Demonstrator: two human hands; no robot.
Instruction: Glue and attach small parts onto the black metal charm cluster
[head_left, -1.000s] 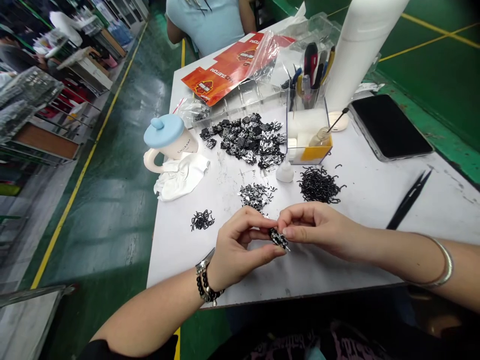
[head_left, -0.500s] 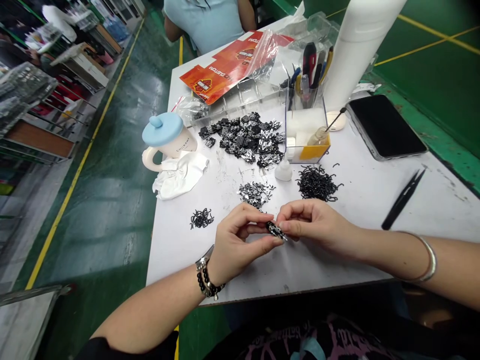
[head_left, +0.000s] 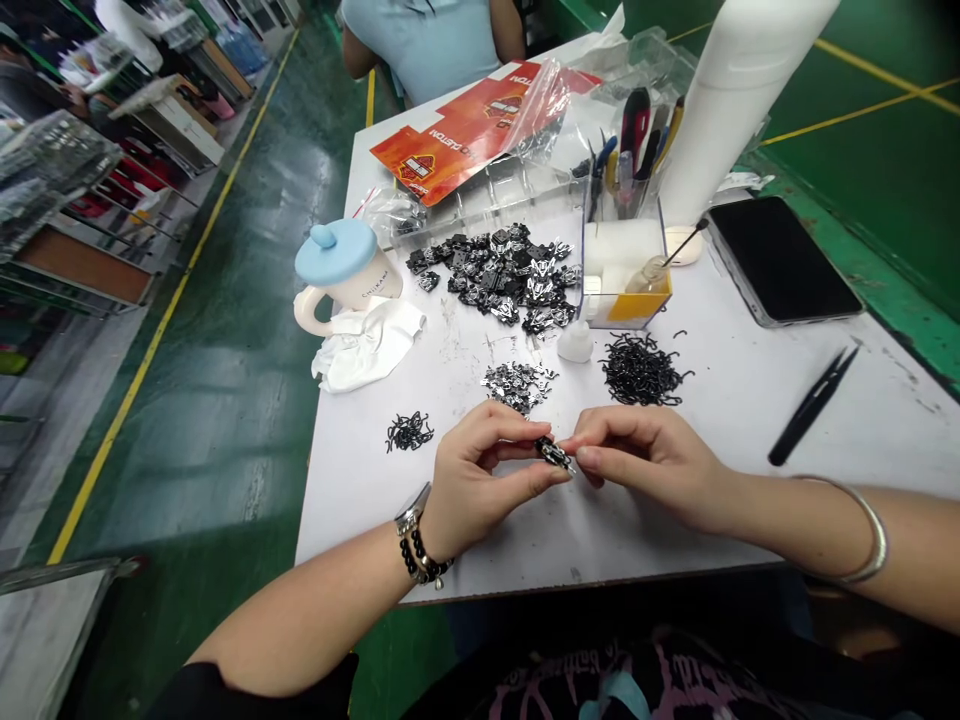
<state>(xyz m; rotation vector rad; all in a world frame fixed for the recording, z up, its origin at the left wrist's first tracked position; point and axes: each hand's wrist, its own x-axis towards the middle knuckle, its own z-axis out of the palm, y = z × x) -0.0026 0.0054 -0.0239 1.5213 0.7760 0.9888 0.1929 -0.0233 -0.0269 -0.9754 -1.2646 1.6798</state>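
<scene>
My left hand (head_left: 484,480) pinches a small black-and-silver part (head_left: 553,452) between thumb and fingers, just above the front of the table. My right hand (head_left: 645,460) is closed at the part's right side, thumb and forefinger pressed together; whatever may be between them is too small to make out. Beyond my hands lie a heap of small silver metal pieces (head_left: 517,386), a big pile of bent black pieces (head_left: 643,368) and a smaller one (head_left: 410,431) to the left. Farther back spreads a heap of similar black-and-silver parts (head_left: 495,275).
Black tweezers (head_left: 814,405) and a phone (head_left: 784,258) lie at right. A clear tool box (head_left: 626,305), a white cap-like piece (head_left: 575,342) and a tall white cylinder (head_left: 739,90) stand behind. At left are a lidded mug (head_left: 367,280) and crumpled tissue (head_left: 371,345). A person (head_left: 431,45) sits opposite.
My right thumb and fingers have drawn slightly right from the part, showing more of it. The left hand keeps its pinch. The whole view has shifted a little.
</scene>
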